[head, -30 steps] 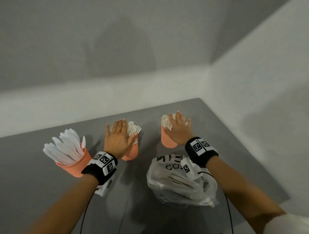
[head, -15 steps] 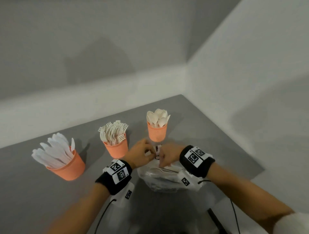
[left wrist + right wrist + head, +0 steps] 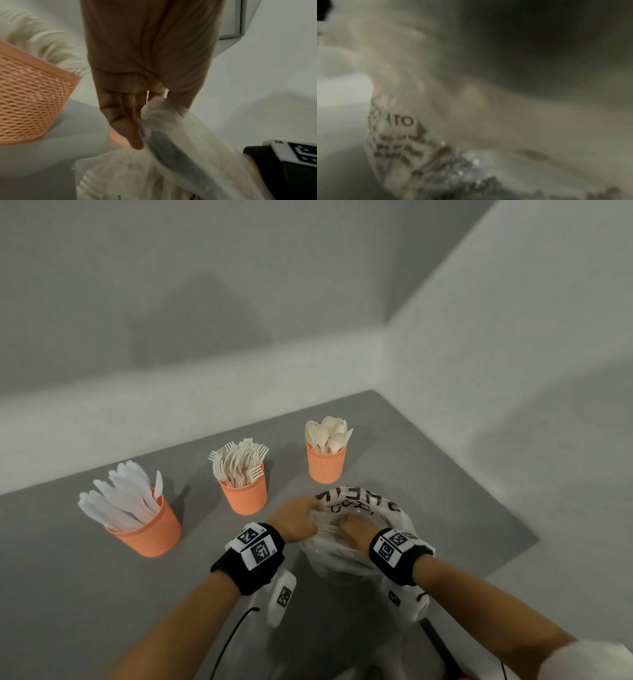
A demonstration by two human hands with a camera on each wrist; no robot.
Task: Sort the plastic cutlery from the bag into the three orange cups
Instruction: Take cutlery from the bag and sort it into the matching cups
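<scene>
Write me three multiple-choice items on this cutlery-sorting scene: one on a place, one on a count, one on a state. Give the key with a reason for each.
1. Which cup stands nearest the plastic bag?
A. the cup of knives
B. the cup of forks
C. the cup of spoons

2. How many orange cups stand on the grey table?
A. two
B. three
C. four

3. What is the left hand doing?
A. gripping the bag's edge
B. resting flat on the table
C. lifting a fork

Key: 1 C, the cup of spoons sits just behind the bag; 2 B, the cups of knives, forks and spoons; 3 A, the left wrist view shows fingers pinching the plastic while the right hand reaches inside.
</scene>
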